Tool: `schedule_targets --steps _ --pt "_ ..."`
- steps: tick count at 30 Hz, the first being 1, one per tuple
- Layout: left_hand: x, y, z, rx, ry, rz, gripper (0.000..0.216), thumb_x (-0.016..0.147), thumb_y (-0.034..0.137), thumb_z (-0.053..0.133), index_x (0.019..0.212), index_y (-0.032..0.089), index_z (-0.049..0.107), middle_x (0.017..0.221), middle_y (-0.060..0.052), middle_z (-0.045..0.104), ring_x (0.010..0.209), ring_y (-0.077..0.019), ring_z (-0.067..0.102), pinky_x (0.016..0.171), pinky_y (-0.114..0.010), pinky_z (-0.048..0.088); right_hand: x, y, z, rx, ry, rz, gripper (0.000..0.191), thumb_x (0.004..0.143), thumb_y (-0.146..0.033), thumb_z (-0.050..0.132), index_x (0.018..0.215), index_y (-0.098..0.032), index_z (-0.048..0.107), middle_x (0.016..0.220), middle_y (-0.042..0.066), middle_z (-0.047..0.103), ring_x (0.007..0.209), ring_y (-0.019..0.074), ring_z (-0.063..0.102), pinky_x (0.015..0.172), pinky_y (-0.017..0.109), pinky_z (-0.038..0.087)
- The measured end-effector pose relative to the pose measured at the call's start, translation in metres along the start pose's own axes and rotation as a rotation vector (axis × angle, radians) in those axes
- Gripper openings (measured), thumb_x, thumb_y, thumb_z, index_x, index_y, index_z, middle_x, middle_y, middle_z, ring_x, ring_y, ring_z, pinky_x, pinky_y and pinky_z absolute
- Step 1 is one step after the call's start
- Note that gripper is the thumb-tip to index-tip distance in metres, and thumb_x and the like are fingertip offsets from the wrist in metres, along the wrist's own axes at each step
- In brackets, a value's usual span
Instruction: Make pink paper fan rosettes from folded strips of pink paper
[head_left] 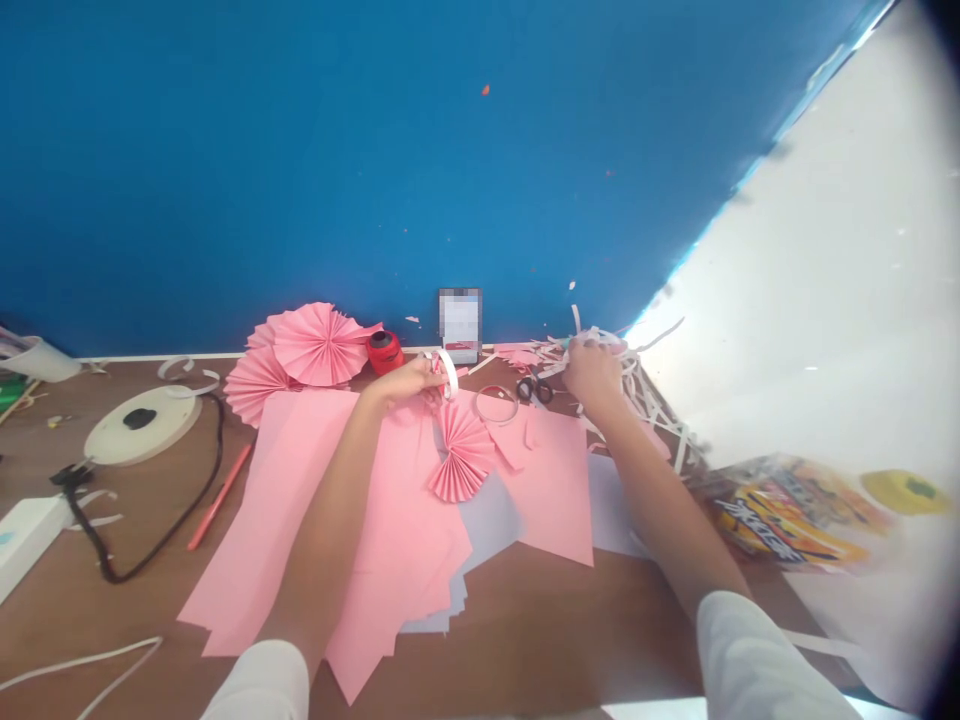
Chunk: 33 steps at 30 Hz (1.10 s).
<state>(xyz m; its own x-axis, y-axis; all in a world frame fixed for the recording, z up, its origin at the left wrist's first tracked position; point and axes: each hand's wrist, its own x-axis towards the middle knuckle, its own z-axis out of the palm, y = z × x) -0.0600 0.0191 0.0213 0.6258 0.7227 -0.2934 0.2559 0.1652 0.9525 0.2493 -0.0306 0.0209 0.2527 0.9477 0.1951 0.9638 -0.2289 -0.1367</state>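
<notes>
Blue wall — left fingers pinching white ring; right fingers at paper strips — closure unclear.

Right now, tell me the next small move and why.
Probably bring the right hand from the paper strips toward the white ring: the left hand holds that ring near a pink pleated fan, while the right hand is away at the strips.
</notes>
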Motion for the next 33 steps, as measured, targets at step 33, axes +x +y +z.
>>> schedule_targets --steps 33 --pt "0.025 0.000 0.041 0.154 -0.021 0.392 0.024 0.077 0.036 0.068 0.093 0.018 0.070 0.117 -0.010 0.062 0.109 -0.0198 0.059 0.094 -0.030 0.043 -0.013 -0.063 0.001 2.092 -0.442 0.272 0.024 0.070 -0.014 0.070 0.090 -0.020 0.058 0.069 -0.005 0.060 0.057 0.0041 0.053 0.053 0.013 0.049"
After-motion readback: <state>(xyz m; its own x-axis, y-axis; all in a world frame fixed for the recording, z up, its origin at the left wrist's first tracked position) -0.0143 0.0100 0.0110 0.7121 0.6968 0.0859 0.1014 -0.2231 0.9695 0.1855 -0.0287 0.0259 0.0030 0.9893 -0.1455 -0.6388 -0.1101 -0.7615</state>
